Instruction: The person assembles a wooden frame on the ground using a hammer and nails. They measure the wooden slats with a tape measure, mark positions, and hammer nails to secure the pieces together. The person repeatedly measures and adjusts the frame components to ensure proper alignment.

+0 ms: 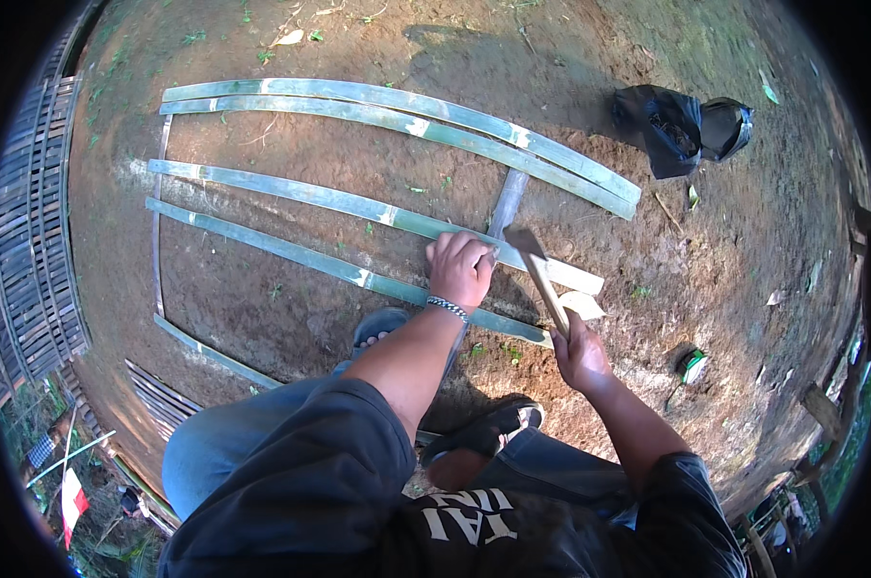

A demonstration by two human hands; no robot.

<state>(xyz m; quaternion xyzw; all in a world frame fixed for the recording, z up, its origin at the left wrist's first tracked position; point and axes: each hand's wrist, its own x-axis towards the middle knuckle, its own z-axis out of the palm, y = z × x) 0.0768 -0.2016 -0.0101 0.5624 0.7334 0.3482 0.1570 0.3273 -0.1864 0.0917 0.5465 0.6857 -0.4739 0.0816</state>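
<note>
Slat of pale-green split bamboo, long and flat [388, 214], lies over a grey, flat crosspiece [509, 200] on bare brown earth [291, 250]; from my remote seat I judge it light, springy and a little slippery, best held by its edges beside that crossing. It passes under the curled fingers of the left hand [459, 275], though I cannot tell whether they pinch anything, while the right hand [582, 358], apart and nearer the slat's right end, grips a dark-headed, wooden-handled hammer [547, 289]
</note>
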